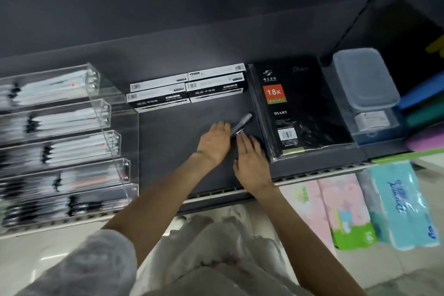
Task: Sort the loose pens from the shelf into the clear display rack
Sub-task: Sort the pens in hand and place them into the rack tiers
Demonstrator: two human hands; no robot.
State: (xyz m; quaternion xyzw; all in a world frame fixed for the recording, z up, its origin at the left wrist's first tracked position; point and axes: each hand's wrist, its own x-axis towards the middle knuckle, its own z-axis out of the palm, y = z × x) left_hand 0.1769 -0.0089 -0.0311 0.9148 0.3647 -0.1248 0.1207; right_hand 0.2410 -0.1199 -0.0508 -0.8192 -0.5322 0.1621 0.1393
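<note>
Pickup step, looks like: a bunch of pens (241, 123) is being gathered mid-shelf (173, 142), beside the diary (300, 108). Left hand (214, 141) seems curled on it; right hand (251, 158) lies flat, fingers straight. Next it'd need carrying to the rack (60, 132) at the left end.

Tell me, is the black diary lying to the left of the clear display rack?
No, the black diary lies on the shelf's right part, while the clear display rack stands at the far left.

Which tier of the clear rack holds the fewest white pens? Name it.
The bottom, front tier of the clear display rack: it shows mostly dark shelf and black pen parts, while the four tiers above are packed with white barrels.
</note>
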